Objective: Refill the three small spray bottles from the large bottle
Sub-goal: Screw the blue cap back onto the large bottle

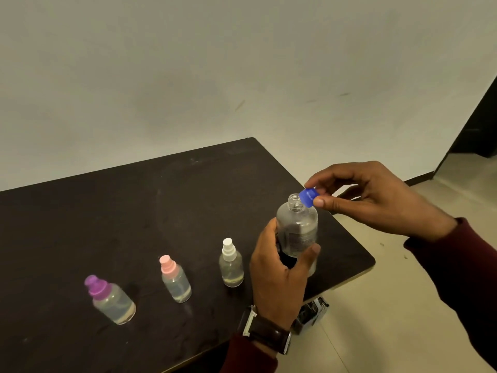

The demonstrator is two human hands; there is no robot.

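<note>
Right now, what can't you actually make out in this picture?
- Head view: label print on the large bottle, too blurred to read.
- Its base, hidden by the left hand.
- Watch face, turned away.
- Object on the floor, partly hidden by the table.

No text, brand, number or sign can be read anywhere. The large bottle [297, 227] carries a pale label with rows of fine print on its side, toward 5 o'clock from its open neck, but the lettering is too small and blurred to make out. The three small spray bottles show no labels.
</note>
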